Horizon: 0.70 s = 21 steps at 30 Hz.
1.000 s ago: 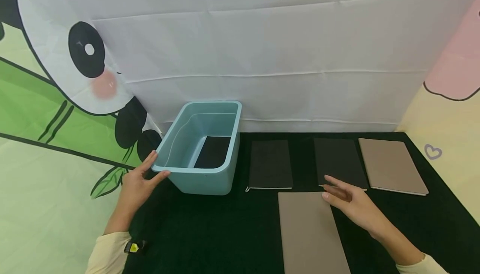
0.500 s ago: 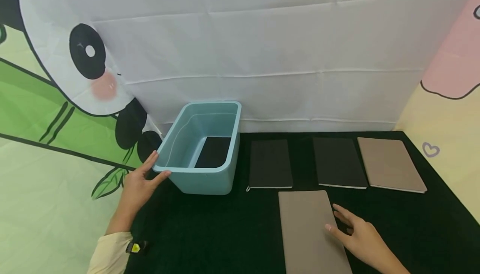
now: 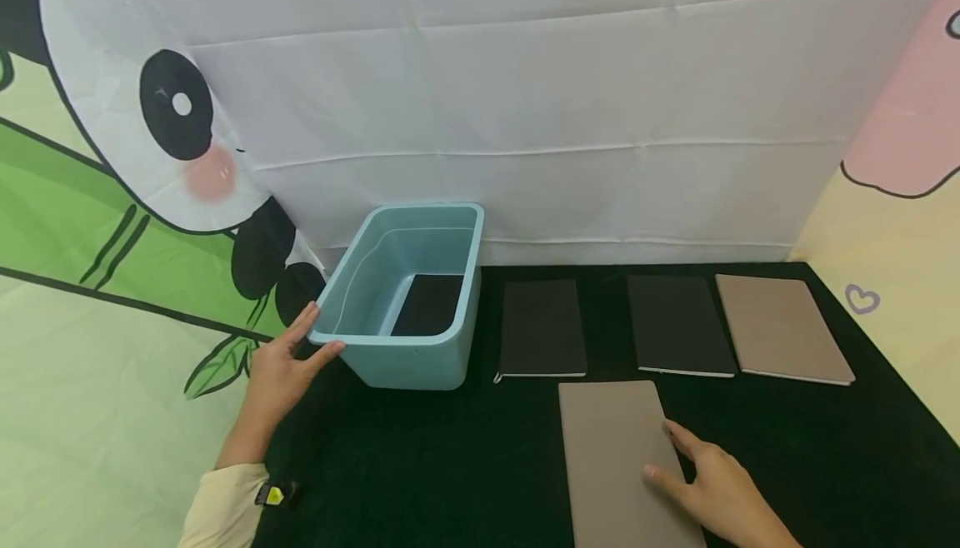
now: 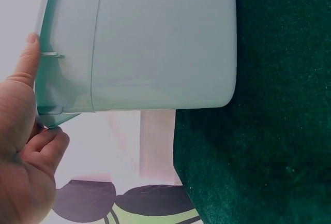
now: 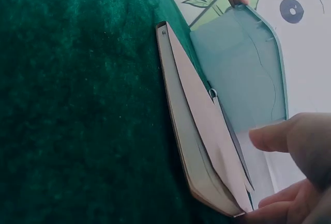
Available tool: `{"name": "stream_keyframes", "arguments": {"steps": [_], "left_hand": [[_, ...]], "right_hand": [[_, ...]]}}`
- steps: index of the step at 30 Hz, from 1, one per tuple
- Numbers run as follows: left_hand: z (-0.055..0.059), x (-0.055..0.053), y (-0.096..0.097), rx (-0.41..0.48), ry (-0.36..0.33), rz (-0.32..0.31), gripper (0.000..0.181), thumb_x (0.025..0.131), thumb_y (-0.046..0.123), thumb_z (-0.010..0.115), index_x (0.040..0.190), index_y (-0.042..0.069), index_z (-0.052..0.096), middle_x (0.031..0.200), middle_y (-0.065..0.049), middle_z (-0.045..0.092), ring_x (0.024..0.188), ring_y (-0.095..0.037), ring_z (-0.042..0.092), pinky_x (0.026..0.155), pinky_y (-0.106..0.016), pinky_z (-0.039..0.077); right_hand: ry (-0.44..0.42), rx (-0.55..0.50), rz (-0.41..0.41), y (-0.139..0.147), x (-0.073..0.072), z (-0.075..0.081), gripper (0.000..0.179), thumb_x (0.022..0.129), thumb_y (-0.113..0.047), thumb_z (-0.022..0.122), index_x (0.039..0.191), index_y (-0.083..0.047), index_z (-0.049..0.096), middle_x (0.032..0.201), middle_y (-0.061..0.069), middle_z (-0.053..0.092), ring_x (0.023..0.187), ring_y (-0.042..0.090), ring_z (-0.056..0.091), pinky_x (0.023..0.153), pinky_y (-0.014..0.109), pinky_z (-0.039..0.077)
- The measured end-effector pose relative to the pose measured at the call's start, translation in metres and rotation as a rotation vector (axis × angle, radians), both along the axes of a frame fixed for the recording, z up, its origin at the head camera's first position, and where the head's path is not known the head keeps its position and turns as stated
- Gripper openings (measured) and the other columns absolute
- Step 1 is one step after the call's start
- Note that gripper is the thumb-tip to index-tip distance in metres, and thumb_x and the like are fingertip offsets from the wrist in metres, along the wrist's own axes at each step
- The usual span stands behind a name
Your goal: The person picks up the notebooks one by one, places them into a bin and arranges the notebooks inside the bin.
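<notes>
My left hand (image 3: 281, 377) holds the front left corner of a light blue plastic bin (image 3: 405, 367), its thumb along the front rim. In the left wrist view, the fingers curl beneath that corner. A dark flat rectangle (image 3: 429, 305) lies on the bin's floor. At the right edge of a beige notebook (image 3: 615, 456) near the table's front is my right hand (image 3: 716, 481), with the thumb over the cover. The right wrist view has the fingertips at the notebook's edge and the thumb (image 5: 274, 137) raised apart from the index finger.
Behind the near notebook lie a black notebook (image 3: 542, 327) with a ribbon end, another black notebook (image 3: 680, 323) and a beige notebook (image 3: 783, 327). Dark green cloth (image 3: 420, 465) covers the table. A white printed curtain (image 3: 562, 115) rises at the back.
My right hand has come down and toward me, from over the near notebook's top corner to its right edge. The left hand has stayed on the bin.
</notes>
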<state>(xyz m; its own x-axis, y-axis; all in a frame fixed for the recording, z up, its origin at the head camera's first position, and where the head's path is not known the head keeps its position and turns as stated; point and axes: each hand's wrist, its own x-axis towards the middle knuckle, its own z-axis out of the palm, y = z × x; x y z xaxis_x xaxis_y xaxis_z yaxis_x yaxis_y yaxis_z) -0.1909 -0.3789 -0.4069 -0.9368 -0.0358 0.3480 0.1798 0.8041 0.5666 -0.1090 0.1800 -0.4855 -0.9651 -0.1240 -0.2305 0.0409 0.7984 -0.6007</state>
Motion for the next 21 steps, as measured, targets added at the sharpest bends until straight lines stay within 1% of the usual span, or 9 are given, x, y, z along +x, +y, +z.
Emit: {"name": "stream_keyframes", "arguments": {"steps": [5,9,11,16,21], "left_hand": [[0.0,0.0,0.001,0.006,0.016,0.002,0.076,0.092,0.036,0.078,0.155,0.01,0.043,0.159,-0.012,0.04,0.137,-0.05,0.046,0.102,-0.066,0.044],[-0.001,-0.001,0.001,0.012,0.03,0.002,0.076,0.091,0.035,0.078,0.155,0.01,0.044,0.159,-0.011,0.041,0.137,-0.049,0.047,0.102,-0.066,0.044],[-0.001,-0.001,0.001,0.014,0.031,0.004,0.077,0.091,0.036,0.078,0.155,0.011,0.043,0.159,-0.011,0.041,0.137,-0.048,0.047,0.103,-0.066,0.044],[-0.004,-0.002,0.001,0.014,0.032,0.006,0.077,0.092,0.037,0.078,0.155,0.011,0.043,0.16,-0.01,0.04,0.138,-0.048,0.046,0.103,-0.066,0.044],[-0.005,-0.002,0.001,0.014,0.03,0.009,0.077,0.092,0.038,0.077,0.155,0.011,0.043,0.16,-0.011,0.039,0.139,-0.048,0.045,0.103,-0.067,0.043]], "right_hand": [[0.035,0.081,-0.01,-0.007,0.0,-0.004,0.104,0.076,-0.061,0.083,0.145,0.008,0.049,0.133,0.032,0.061,0.12,0.052,0.058,0.091,0.066,0.051],[0.088,0.101,-0.016,-0.012,0.003,-0.007,0.104,0.067,-0.053,0.091,0.142,0.008,0.053,0.129,0.029,0.064,0.117,0.051,0.059,0.091,0.067,0.05],[0.105,0.088,-0.022,-0.014,0.005,-0.009,0.103,0.066,-0.049,0.094,0.142,0.007,0.053,0.132,0.029,0.063,0.118,0.051,0.059,0.091,0.066,0.05],[0.105,0.059,-0.055,-0.018,0.008,-0.009,0.099,0.065,-0.04,0.096,0.143,0.004,0.053,0.139,0.03,0.058,0.123,0.052,0.057,0.094,0.067,0.049],[0.116,0.068,-0.072,-0.021,0.008,-0.01,0.092,0.067,-0.034,0.095,0.141,0.003,0.055,0.14,0.03,0.057,0.122,0.054,0.056,0.094,0.068,0.048]]}}
